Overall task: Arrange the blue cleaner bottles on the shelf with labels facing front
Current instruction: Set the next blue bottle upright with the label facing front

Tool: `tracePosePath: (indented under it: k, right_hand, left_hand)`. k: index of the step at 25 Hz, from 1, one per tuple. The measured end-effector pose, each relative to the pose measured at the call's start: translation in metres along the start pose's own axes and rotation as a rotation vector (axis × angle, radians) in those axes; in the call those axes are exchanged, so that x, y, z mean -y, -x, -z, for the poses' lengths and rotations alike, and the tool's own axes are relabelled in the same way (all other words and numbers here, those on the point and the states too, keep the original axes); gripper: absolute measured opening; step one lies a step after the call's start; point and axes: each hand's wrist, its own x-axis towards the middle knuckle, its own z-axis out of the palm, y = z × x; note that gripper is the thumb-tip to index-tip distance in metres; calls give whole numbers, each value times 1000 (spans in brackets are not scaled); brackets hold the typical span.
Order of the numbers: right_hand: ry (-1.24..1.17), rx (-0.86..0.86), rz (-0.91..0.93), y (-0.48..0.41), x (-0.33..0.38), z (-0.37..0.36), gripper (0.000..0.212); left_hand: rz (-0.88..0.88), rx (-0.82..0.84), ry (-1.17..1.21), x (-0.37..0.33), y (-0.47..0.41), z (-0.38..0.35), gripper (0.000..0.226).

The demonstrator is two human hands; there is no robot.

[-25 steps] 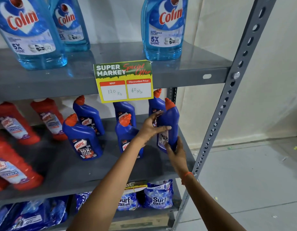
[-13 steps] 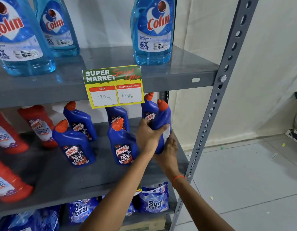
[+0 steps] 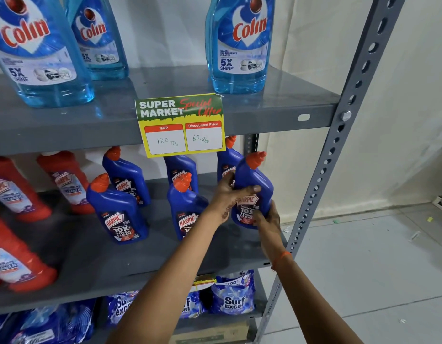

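Both hands hold a blue Harpic bottle (image 3: 254, 180) with an orange cap at the right end of the middle shelf (image 3: 95, 264). My left hand (image 3: 229, 194) grips its upper body from the left. My right hand (image 3: 268, 218) grips its base from below. Its label faces front and is partly covered by fingers. Several more blue Harpic bottles stand to the left in two rows, among them a front-left one (image 3: 118, 214), a front-middle one (image 3: 187, 209) and a back one (image 3: 126, 176), labels forward.
Red Harpic bottles (image 3: 63, 182) fill the shelf's left side. Clear blue Colin bottles (image 3: 239, 43) stand on the upper shelf, whose edge carries a yellow price tag (image 3: 181, 126). A grey upright post (image 3: 339, 150) bounds the right. Surf Excel packs (image 3: 233, 294) lie below.
The held bottle has turned so its Harpic label now faces front. My left hand shifted up its side and my right hand stays at its base.
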Motion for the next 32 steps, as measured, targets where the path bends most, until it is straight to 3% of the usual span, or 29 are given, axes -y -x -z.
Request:
tracePosePath:
  k: [2, 11, 15, 20, 22, 26, 32]
  right_hand:
    - [2, -9, -15, -9, -2, 1, 36]
    - [13, 28, -2, -27, -10, -6, 32]
    - [53, 1, -10, -25, -17, -9, 45]
    - [186, -82, -106, -27, -37, -1, 73]
    - [215, -89, -162, -27, -35, 0, 73]
    - [350, -114, -164, -27, -26, -6, 50]
    - [384, -122, -182, -14, -24, -5, 46]
  left_hand:
    - [-33, -142, 52, 12, 0, 0, 33]
    - [-8, -214, 152, 47, 3, 7, 29]
    - [102, -208, 12, 70, 15, 7, 59]
    - [244, -212, -73, 103, 27, 12, 74]
    - [280, -240, -126, 104, 27, 13, 79]
    - [249, -260, -202, 114, 14, 18, 67]
    - [207, -237, -322, 118, 31, 17, 48]
